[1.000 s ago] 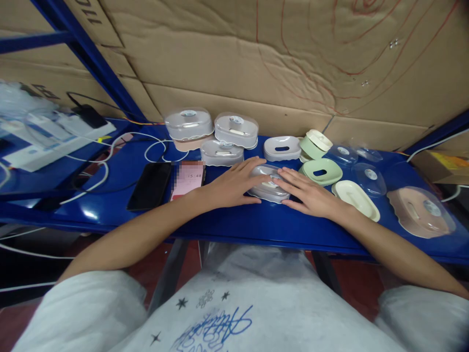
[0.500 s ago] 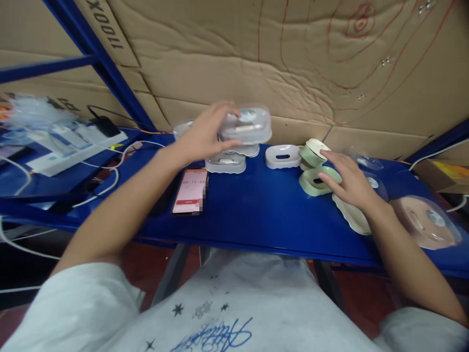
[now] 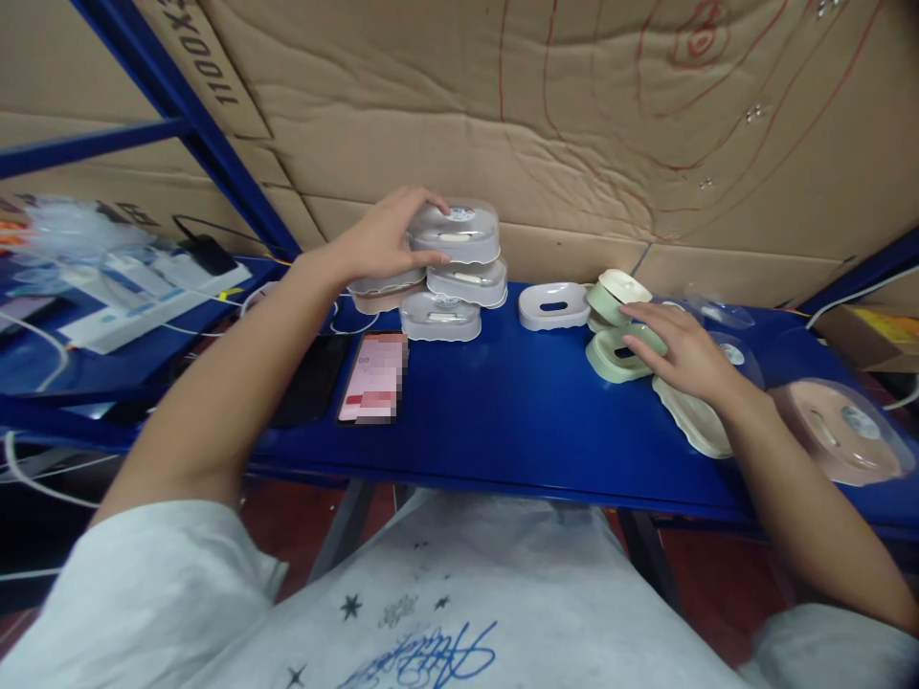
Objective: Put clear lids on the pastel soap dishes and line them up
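Observation:
My left hand has its thumb and fingers around a grey soap box with a clear lid, at the top of a stack against the cardboard. Below it are another grey soap box, one more grey box in front, and a partly hidden pinkish one. My right hand hovers over or rests on the green soap dish parts, fingers spread; contact is unclear. Under its fingers lie a green soap dish tray and a tilted green soap dish. A pale grey dish with a slot sits left of these.
A phone with a lit screen lies on the blue table. At right are a cream base, a pink soap box and clear lids. A power strip with cables is at left.
My left hand has moved slightly left with the grey soap box, which now sits at the top of the stack. My right hand has barely shifted at the green parts.

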`<state>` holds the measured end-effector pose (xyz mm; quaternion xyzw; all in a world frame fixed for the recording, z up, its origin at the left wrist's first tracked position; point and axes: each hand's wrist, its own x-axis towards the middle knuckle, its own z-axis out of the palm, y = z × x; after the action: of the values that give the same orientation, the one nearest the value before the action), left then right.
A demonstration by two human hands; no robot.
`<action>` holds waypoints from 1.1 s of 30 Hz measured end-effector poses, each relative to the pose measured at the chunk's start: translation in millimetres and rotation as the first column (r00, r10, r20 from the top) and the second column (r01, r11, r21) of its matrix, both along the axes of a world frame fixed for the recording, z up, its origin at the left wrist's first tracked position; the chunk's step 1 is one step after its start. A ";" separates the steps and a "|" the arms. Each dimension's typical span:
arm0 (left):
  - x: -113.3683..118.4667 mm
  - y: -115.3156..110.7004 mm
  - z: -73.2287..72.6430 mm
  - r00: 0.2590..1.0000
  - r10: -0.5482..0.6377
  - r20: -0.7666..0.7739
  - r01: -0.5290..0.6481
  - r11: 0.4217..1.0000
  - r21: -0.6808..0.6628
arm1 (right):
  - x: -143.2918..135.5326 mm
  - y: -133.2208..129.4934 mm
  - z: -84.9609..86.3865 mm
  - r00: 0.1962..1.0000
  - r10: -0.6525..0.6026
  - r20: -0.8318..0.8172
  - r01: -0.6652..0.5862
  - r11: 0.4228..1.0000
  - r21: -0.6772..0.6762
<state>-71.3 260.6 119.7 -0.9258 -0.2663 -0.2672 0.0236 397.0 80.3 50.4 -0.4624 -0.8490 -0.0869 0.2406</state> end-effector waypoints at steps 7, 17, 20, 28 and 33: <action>-29.3 9.7 11.6 0.994 0.084 0.071 -0.084 0.996 0.003 | -1.5 0.5 -0.5 1.000 0.015 -0.010 -0.015 1.000 -0.003; -51.5 27.1 -8.2 0.991 0.135 0.003 -0.134 0.987 -0.090 | -2.4 2.7 -3.2 1.000 0.018 -0.001 -0.018 0.999 -0.038; -51.5 27.8 -7.8 0.996 0.085 0.034 -0.081 0.990 -0.117 | -1.6 3.4 -3.6 1.000 0.012 0.004 -0.012 0.999 -0.034; -52.9 22.6 -1.4 0.996 0.019 0.087 -0.007 0.991 -0.137 | -1.3 3.8 -3.8 1.000 0.018 0.004 -0.018 1.000 -0.022; -29.3 -7.4 2.9 0.987 0.107 0.122 -0.108 0.994 0.003 | -1.8 4.8 -4.1 0.996 -0.015 0.093 0.021 0.998 -0.061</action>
<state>-100.6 253.3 122.6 -0.8919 -0.3156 -0.3229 0.0261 395.2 85.1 46.3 -0.4729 -0.8572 -0.0839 0.1857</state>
